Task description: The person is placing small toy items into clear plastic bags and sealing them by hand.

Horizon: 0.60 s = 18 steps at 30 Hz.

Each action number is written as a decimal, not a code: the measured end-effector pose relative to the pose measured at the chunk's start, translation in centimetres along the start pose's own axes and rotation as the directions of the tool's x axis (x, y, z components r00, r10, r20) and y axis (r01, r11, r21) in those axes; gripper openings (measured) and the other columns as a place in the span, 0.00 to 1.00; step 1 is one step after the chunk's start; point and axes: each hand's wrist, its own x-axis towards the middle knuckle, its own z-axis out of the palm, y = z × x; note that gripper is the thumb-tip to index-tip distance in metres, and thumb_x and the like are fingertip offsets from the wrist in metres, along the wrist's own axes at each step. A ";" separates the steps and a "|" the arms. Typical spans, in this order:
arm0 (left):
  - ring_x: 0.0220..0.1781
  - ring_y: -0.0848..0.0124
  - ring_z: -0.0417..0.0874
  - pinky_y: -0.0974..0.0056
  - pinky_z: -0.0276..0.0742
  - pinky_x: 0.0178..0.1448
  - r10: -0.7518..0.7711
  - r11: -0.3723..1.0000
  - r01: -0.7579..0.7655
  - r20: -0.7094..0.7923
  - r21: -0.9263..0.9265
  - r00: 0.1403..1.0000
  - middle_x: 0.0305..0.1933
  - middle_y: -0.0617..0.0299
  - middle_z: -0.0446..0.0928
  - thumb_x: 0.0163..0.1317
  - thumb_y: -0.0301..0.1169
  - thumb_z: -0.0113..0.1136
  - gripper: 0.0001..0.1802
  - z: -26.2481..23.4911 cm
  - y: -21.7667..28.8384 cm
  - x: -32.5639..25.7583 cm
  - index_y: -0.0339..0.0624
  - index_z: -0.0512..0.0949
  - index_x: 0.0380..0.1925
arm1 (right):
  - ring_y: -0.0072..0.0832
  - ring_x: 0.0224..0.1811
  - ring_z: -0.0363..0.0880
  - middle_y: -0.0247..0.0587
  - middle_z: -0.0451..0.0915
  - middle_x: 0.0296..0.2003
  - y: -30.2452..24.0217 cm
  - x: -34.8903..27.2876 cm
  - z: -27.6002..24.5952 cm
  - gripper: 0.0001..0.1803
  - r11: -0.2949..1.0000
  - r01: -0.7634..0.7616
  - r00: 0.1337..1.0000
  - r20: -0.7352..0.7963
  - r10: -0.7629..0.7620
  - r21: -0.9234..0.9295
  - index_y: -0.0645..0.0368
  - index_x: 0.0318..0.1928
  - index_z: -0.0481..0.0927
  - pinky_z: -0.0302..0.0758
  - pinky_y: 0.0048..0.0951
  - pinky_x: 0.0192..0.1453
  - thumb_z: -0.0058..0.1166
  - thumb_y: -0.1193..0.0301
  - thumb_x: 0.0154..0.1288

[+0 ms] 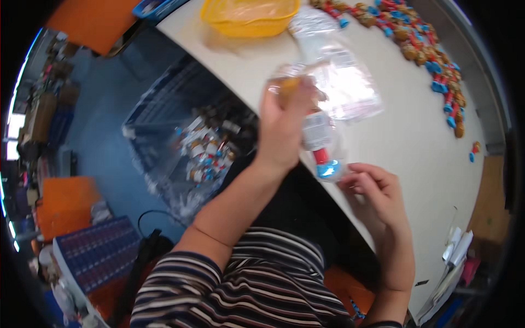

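head view: on the left, a blue crate (150, 109) holds packaged pieces (210, 150). far off, a yellow basket (249, 30) sits on the white table (426, 164). the left hand (281, 128) has thumb and fingers closed around the far end of a labelled clear bag (316, 131), red and blue piece inside, over the table's near edge. flat clear bags (353, 87) lie beyond. the right hand (380, 194) bends thumb and forefinger together at the bag's near end; whether they pinch it, i cannot tell. loose red, blue and gold-brown pieces (418, 41) lie far right.
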 end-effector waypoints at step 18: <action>0.40 0.74 0.80 0.71 0.76 0.47 0.356 0.638 -0.200 -0.054 0.744 0.933 0.40 0.57 0.80 0.72 0.25 0.53 0.09 -20.0 -3.7 0.3 0.33 0.76 0.47 | 0.25 0.28 0.83 0.45 0.84 0.35 0.0 3.6 -1.5 0.11 0.980 -0.131 0.961 -0.223 0.163 0.151 0.67 0.46 0.80 0.78 0.20 0.29 0.49 0.72 0.74</action>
